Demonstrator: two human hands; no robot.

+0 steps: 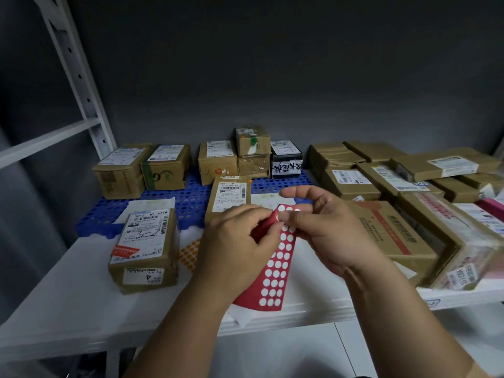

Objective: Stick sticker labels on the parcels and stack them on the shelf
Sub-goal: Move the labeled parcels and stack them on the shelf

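Peeling a dot off the red paper sticker sheet (275,264), left hand (234,241) gripping its fold, right hand (319,225) pinching its top, just beside the brown cardboard parcel (147,246), probably needing pressing there next.

A dark grey wall (272,64) fills the upper half of the view, dim toward twelve o'clock and brighter lower down. At ten o'clock a white metal upright (79,77) with a row of holes rises at a slant, and a white crossbar (46,140) runs from it toward nine o'clock. A white shelf (68,290) board spans the lower middle, and pale floor (272,350) shows at six o'clock.
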